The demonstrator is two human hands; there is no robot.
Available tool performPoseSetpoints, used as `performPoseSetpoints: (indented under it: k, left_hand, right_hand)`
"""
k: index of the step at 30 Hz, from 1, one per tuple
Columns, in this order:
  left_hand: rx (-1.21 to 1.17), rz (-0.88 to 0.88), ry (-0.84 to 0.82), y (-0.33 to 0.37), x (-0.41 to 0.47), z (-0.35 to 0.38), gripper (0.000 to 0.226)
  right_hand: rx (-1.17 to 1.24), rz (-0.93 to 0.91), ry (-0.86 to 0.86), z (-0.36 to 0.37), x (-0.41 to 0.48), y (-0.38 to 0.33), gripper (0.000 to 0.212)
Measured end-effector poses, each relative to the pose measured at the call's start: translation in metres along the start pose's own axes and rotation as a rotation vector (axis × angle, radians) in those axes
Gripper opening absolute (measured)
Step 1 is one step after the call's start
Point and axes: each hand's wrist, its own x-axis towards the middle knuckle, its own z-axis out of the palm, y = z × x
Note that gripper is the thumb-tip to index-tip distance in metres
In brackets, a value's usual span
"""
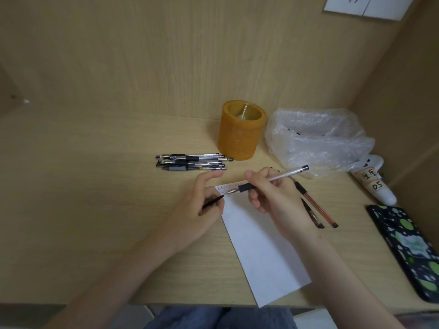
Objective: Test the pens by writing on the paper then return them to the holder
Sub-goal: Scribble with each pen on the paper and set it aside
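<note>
Fingers [259,203] of right hand [275,198] pinch pen [280,175], tip on paper [261,245]; left hand [202,210] grips black cap [213,201]; pen pile [192,161] at paper's 11 o'clock, holder [241,136] apparently penless: judged early.

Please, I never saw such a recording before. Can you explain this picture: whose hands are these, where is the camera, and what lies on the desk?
There is no machine here: a person works with two bare hands. The single picture comes from a camera worn on the head, looking down at the desk. The right hand holds a clear pen with its tip on the top of the white paper, where some writing shows. The left hand rests at the paper's edge and pinches what seems a small black cap. Behind stands an orange holder, with a pile of pens lying beside it. Two more pens lie right of the paper. Farther right are a plastic bag, a labelled white tube and a phone in a dotted case.
</note>
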Motion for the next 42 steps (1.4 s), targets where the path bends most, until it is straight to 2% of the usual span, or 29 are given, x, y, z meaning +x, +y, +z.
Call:
performPoseSetpoints:
  k: [6,11,13,16,19,25,28,30,32,34,36,40,42]
  left_hand:
    - [0.047,0.061,-0.059,0.004,-0.001,0.006,0.058]
    - [0.063,0.035,-0.1,0.006,-0.002,0.009,0.056]
    - [-0.028,-0.004,-0.088,0.008,-0.002,0.007,0.049]
    - [-0.053,-0.044,0.013,0.011,-0.001,-0.002,0.007]
    - [0.068,-0.018,0.029,0.011,0.0,0.001,0.016]
    - [0.08,-0.02,0.055,0.015,0.005,0.009,0.02]
    - [0.127,-0.044,-0.022,0.018,0.009,0.009,0.019]
    - [0.152,-0.102,-0.089,0.019,0.015,0.008,0.028]
    - [0.268,-0.106,-0.011,0.015,0.026,0.0,0.038]
    - [0.472,-0.016,0.154,0.003,0.036,-0.015,0.026]
    - [0.644,0.106,0.271,-0.014,0.045,-0.033,0.016]
    - [0.83,0.114,0.304,-0.041,0.051,-0.052,0.025]
    - [0.876,0.152,0.303,-0.044,0.051,-0.052,0.027]
  right_hand:
    - [-0.06,0.008,-0.038,0.005,-0.007,0.005,0.024]
    - [-0.162,-0.035,-0.108,0.006,-0.014,0.007,0.018]
    - [-0.152,-0.042,-0.074,0.002,-0.015,0.006,0.012]
    - [-0.108,-0.057,-0.045,-0.003,-0.015,0.006,0.007]
    - [-0.096,-0.047,-0.039,-0.002,-0.016,0.008,0.007]
    - [-0.056,-0.013,-0.047,-0.004,-0.016,0.009,0.015]
    - [-0.152,-0.028,-0.049,-0.003,-0.013,0.003,0.022]
    - [-0.284,-0.043,0.061,-0.005,-0.004,-0.01,0.033]
    - [-0.331,-0.041,0.219,-0.018,0.014,-0.03,0.051]
    - [-0.258,-0.014,0.329,-0.044,0.041,-0.052,0.057]
    - [-0.116,0.078,0.379,-0.073,0.07,-0.069,0.049]
    - [0.116,0.296,0.271,-0.109,0.104,-0.082,0.033]
    - [0.199,0.313,0.267,-0.117,0.109,-0.084,0.037]
